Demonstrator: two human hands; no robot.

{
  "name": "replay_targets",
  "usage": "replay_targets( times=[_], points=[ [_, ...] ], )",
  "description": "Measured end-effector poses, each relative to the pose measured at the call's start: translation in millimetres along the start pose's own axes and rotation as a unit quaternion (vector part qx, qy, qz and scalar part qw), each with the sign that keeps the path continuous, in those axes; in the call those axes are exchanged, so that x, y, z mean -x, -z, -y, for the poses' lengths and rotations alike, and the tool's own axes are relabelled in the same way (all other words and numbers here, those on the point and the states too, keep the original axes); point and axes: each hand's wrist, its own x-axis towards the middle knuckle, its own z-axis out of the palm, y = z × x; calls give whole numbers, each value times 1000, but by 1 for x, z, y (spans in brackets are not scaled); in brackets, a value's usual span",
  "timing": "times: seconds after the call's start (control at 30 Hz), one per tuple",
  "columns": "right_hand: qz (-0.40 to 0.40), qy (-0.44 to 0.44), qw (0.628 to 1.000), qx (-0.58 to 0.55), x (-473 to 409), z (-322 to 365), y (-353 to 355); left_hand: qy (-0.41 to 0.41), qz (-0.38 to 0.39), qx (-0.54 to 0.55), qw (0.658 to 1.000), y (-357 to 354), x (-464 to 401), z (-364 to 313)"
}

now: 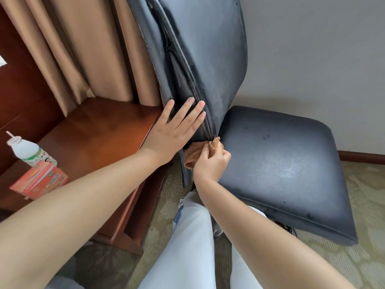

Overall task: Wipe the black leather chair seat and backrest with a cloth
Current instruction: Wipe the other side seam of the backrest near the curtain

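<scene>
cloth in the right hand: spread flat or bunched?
Bunched. The brown cloth is crumpled in the right hand, whose fingers curl round it, at the gap between backrest and seat.

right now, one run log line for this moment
left hand: flat on black leather backrest | right hand: grips brown terry cloth at seat crease

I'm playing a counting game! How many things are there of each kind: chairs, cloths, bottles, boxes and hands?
Chairs: 1, the black chair
Cloths: 1, the brown cloth
Bottles: 1, the white bottle
Boxes: 1, the orange box
Hands: 2, the left hand and the right hand
Total: 6
</scene>
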Motion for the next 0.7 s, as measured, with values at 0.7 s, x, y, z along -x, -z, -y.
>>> replay_targets(
  times=[0.7],
  points=[
    [69, -286, 953, -78, -4, -30, -12, 7, -53, -13, 998, 1, 2, -7]
  ],
)
